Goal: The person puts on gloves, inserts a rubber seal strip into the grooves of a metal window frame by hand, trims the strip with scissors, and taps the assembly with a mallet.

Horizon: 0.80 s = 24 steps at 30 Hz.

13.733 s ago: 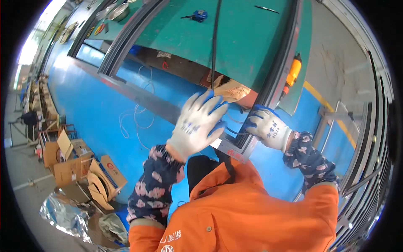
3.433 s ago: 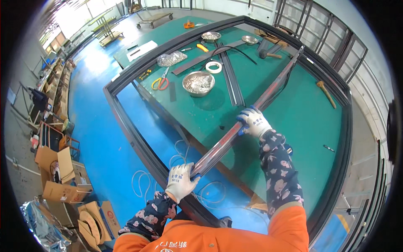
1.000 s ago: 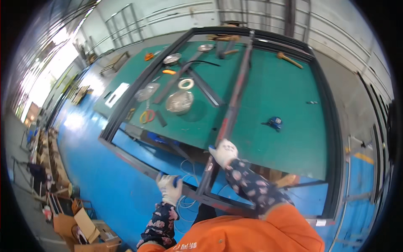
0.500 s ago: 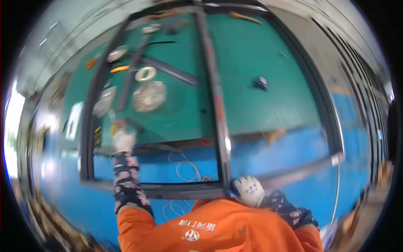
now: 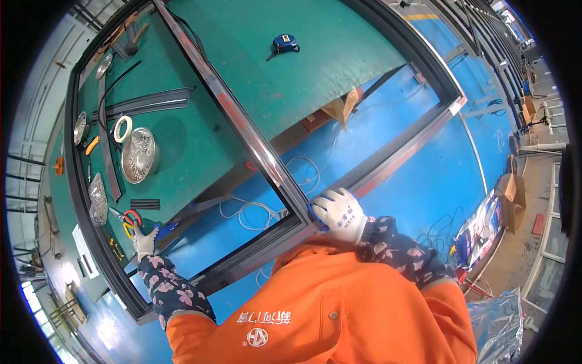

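Observation:
A large dark metal frame (image 5: 262, 252) with a middle bar lies across the green table and juts over its near edge. My right hand (image 5: 339, 215), in a white glove with blue fingertips, is closed over the frame where the middle bar meets the near rail. Through the left opening reaches my left hand (image 5: 145, 242), gloved alike, its fingers apart. It is at the handles of a hand tool (image 5: 130, 221) with red and yellow grips and a pointed metal head; whether it touches them is unclear. A short stack of dark strips (image 5: 145, 204) lies just beyond.
On the green table (image 5: 327, 79) are a metal bowl (image 5: 138, 156) of small parts, a tape roll (image 5: 123, 129), a dark profile (image 5: 151, 102), a plastic bag (image 5: 98, 200) and a blue tape measure (image 5: 285, 43). White cable (image 5: 251, 206) loops over the blue floor (image 5: 424, 182).
My view has turned, so the frame and table appear rotated. My left hand's fingers now show spread beside the red and yellow handles. My right hand stays on the same frame joint.

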### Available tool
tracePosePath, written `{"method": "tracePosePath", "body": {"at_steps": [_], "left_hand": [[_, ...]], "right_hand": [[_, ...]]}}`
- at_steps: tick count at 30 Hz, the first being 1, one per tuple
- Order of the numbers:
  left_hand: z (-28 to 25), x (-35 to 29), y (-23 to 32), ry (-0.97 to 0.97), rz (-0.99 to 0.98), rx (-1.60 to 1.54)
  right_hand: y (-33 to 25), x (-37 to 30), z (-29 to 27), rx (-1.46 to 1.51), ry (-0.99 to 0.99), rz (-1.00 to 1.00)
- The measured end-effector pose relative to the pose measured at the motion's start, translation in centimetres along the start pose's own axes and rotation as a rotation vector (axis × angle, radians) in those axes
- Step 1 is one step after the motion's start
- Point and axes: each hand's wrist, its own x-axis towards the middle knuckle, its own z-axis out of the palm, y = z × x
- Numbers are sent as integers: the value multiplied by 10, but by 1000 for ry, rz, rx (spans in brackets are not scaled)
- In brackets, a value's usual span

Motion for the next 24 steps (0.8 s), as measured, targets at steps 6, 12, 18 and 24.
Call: {"method": "tracePosePath", "body": {"at_steps": [6, 12, 18, 24], "left_hand": [[8, -9, -1, 186, 78, 233], [-2, -21, 31, 220, 215, 163], [-40, -36, 26, 356, 308, 8], [-70, -122, 64, 555, 379, -182]], "right_hand": [[-3, 11, -16, 92, -53, 42], [33, -52, -83, 160, 326, 402], [51, -151, -103, 144, 400, 922], [67, -215, -85, 240, 253, 906]]}}
